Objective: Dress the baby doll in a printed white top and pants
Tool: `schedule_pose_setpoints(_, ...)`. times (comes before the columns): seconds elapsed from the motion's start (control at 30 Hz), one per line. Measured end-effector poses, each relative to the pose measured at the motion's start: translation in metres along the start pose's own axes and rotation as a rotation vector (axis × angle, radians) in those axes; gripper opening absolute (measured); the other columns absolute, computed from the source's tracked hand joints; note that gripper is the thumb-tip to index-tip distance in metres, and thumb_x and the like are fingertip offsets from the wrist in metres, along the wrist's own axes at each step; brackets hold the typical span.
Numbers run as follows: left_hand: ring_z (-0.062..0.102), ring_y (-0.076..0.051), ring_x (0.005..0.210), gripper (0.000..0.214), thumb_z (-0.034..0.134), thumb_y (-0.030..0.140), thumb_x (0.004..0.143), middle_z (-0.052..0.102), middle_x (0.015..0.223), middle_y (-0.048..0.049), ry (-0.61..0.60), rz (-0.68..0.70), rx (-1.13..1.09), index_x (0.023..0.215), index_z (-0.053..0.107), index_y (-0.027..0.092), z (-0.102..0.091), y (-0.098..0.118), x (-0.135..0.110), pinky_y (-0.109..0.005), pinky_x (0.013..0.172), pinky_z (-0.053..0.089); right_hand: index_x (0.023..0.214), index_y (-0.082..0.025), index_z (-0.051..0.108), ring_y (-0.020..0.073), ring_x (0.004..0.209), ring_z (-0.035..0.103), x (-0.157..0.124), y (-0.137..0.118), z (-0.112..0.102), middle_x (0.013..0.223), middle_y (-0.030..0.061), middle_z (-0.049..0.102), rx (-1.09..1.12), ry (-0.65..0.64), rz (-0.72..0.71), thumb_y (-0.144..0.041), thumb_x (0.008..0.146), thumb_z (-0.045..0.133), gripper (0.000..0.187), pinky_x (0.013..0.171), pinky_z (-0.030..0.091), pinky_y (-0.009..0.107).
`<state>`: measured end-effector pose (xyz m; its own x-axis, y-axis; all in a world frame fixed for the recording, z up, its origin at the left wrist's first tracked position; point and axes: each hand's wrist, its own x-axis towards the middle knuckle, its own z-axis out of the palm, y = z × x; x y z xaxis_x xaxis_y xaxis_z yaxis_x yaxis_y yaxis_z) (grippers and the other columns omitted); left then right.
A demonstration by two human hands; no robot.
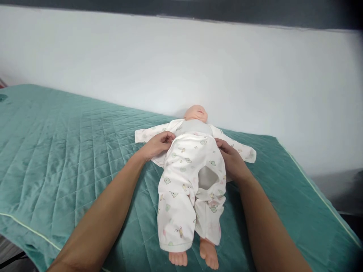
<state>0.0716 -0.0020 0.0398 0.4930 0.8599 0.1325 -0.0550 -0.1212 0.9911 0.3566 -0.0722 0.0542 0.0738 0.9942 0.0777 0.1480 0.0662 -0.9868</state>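
A baby doll (196,114) lies on its back, head at the far end and bare feet towards me. White printed baby pants (181,162) cover its legs and reach up over the belly; an opening at the crotch shows grey beneath. A matching baby top (159,130) is on its arms, which stretch out sideways, and the front is open over the grey chest. My left hand (160,144) is closed, fingertips pinched at the left side of the waistband. At the right side of the waistband my right hand (230,158) is closed too, its fingers curled and partly hidden.
A green quilted cover (70,151) lies under the doll and spreads far to the left, with pale piping along its edges. Behind the doll's head rises a white wall (170,64), with a dark band along the top.
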Motion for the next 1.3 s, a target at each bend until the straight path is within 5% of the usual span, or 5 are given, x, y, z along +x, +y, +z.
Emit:
schedule_pose_setpoints(0.27, 0.048, -0.012, 0.076, 0.012, 0.060, 0.019, 0.076, 0.056, 0.087, 0.0017, 0.170, 0.090, 0.268, 0.085, 0.052, 0.021, 0.011, -0.005, 0.003, -0.025, 0.073, 0.041, 0.077, -0.021, 0.064, 0.0237, 0.113, 0.059, 0.006, 0.003, 0.003, 0.126, 0.0062, 0.068, -0.229, 0.133, -0.052, -0.047, 0.084, 0.065, 0.027, 0.094, 0.046, 0.035)
schedule_pose_setpoints(0.6, 0.053, -0.017, 0.079, 0.009, 0.053, 0.017, 0.082, 0.060, 0.088, -0.0013, 0.647, 0.083, 0.596, 0.088, 0.049, 0.023, 0.019, -0.012, 0.010, -0.031, 0.077, 0.042, 0.076, -0.023, 0.051, 0.0223, 0.088, 0.059, 0.013, 0.003, 0.001, 0.093, 0.0062, 0.067, -0.526, 0.323, -0.146, -0.030, 0.074, 0.062, 0.013, 0.080, 0.046, 0.036)
schedule_pose_setpoints(0.73, 0.059, -0.021, 0.089, 0.014, 0.053, 0.016, 0.081, 0.067, 0.099, -0.0064, 0.578, 0.033, 0.646, 0.093, 0.058, 0.021, 0.014, -0.016, 0.015, -0.035, 0.086, 0.045, 0.078, -0.024, 0.053, 0.0203, 0.072, 0.052, 0.012, 0.001, 0.001, 0.074, 0.0025, 0.060, -0.702, 0.374, -0.072, -0.023, 0.073, 0.058, 0.007, 0.065, 0.039, 0.032)
schedule_pose_setpoints(1.0, 0.061, -0.024, 0.085, 0.018, 0.051, 0.015, 0.081, 0.072, 0.092, -0.0085, 0.292, -0.026, 0.783, 0.086, 0.067, 0.020, 0.012, -0.006, 0.020, -0.035, 0.080, 0.045, 0.063, -0.024, 0.048, 0.0190, 0.058, 0.046, 0.015, 0.001, -0.009, 0.059, 0.0037, 0.058, -0.986, 0.101, -0.009, -0.027, 0.077, 0.057, 0.017, 0.055, 0.028, 0.031)
schedule_pose_setpoints(1.3, 0.065, -0.025, 0.088, 0.010, 0.055, 0.020, 0.083, 0.075, 0.098, -0.0108, 0.180, -0.157, 0.634, 0.087, 0.065, 0.020, 0.018, 0.010, 0.017, -0.035, 0.075, 0.046, 0.064, -0.022, 0.056, 0.0245, 0.070, 0.060, 0.017, -0.009, -0.005, 0.077, 0.0087, 0.072, -0.912, 0.044, 0.116, -0.025, 0.073, 0.059, 0.010, 0.060, 0.038, 0.032)
